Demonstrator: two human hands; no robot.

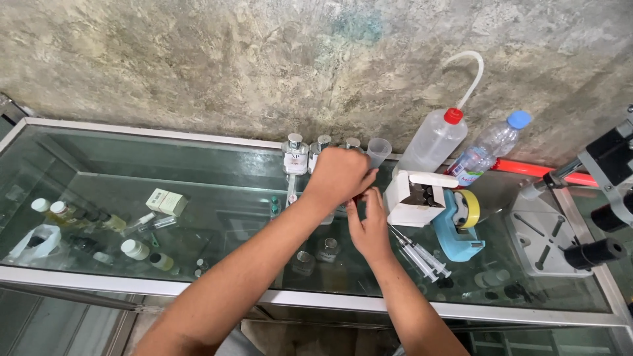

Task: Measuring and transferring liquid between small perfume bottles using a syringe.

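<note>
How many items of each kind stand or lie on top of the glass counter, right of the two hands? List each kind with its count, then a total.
Wash bottle with red cap: 1
Water bottle with blue cap: 1
White box: 1
Blue tape dispenser: 1
Syringes: 3
Total: 7

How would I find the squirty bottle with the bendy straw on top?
Look along the rough grey wall behind the glass counter, toward the right. The wash bottle leans there beside a water bottle. Only it has a red cap and a long white spout curving over like a hook.
</note>
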